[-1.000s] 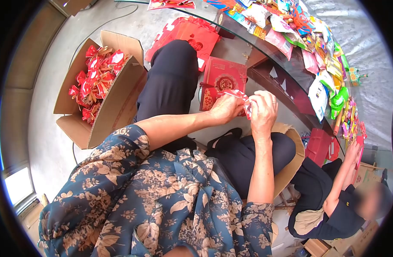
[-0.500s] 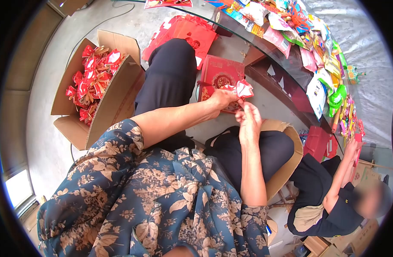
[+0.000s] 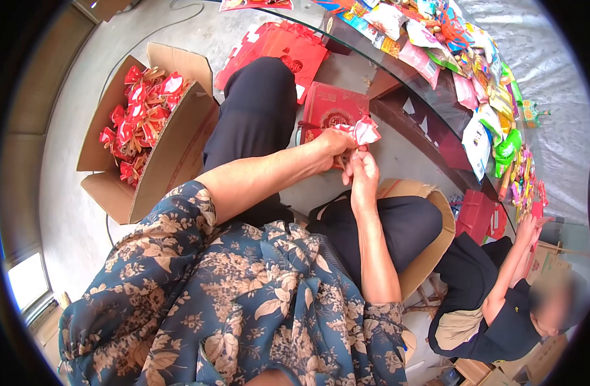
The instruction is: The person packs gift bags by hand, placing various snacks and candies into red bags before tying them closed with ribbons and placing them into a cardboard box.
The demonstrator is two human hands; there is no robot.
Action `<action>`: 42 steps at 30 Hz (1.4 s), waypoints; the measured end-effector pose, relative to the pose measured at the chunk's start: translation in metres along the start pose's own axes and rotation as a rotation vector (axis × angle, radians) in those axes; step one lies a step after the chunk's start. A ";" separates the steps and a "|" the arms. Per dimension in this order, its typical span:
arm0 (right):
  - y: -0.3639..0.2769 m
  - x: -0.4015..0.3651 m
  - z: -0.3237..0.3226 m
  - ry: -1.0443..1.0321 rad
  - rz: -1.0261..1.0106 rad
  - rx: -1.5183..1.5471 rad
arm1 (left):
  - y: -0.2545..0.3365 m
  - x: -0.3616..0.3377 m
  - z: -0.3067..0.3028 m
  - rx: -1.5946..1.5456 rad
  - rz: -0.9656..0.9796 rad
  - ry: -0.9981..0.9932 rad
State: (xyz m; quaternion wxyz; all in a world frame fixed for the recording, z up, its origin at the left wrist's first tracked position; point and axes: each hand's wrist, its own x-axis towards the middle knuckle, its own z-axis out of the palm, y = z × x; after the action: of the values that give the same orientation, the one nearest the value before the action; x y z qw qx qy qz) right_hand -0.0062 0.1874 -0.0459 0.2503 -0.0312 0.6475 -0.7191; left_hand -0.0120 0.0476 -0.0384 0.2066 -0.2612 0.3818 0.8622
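Note:
Over a red gift box (image 3: 330, 100) with gold print, my left hand (image 3: 334, 143) is closed around a small red-and-white candy pouch (image 3: 366, 131). The pouch's gathered, flared end sticks out past the fingers. Just below it, my right hand (image 3: 364, 172) has its fingers curled and pinched together against the pouch's neck. Whatever lies in that pinch is too small to make out. Both hands touch at the fingertips, in front of my knees.
At left, an open cardboard box (image 3: 179, 151) holds several similar red pouches (image 3: 137, 119). Red gift bags (image 3: 276, 55) lie beyond my knee. Snack packets (image 3: 424, 61) are heaped on a glass tabletop (image 3: 366, 61). At right, a person (image 3: 501, 309) reaches toward the table; another carton (image 3: 430, 264) stands by my leg.
My right hand has shifted slightly up and left, and its fingers have curled in more tightly at the pouch. The left hand keeps its hold, nearly still.

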 end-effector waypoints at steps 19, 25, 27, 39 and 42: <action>-0.041 -0.006 -0.031 0.017 -0.240 -0.519 | 0.012 0.003 0.001 1.097 0.459 0.076; -0.028 -0.003 -0.034 0.057 -0.070 -0.223 | 0.001 0.013 -0.010 1.129 0.588 0.107; -0.023 -0.005 -0.033 0.058 -0.093 -0.240 | -0.003 0.011 -0.013 1.076 0.567 0.121; -0.011 0.008 -0.035 0.076 -0.296 0.070 | -0.012 0.011 -0.007 0.714 0.567 0.002; -0.008 0.015 -0.043 0.061 -0.215 0.221 | -0.016 0.019 -0.011 0.554 0.576 -0.059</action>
State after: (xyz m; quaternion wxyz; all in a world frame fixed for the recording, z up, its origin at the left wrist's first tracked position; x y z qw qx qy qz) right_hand -0.0379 0.2209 -0.0491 0.1539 -0.0506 0.5645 -0.8094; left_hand -0.0147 0.0516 -0.0652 0.0297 -0.0531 0.6512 0.7565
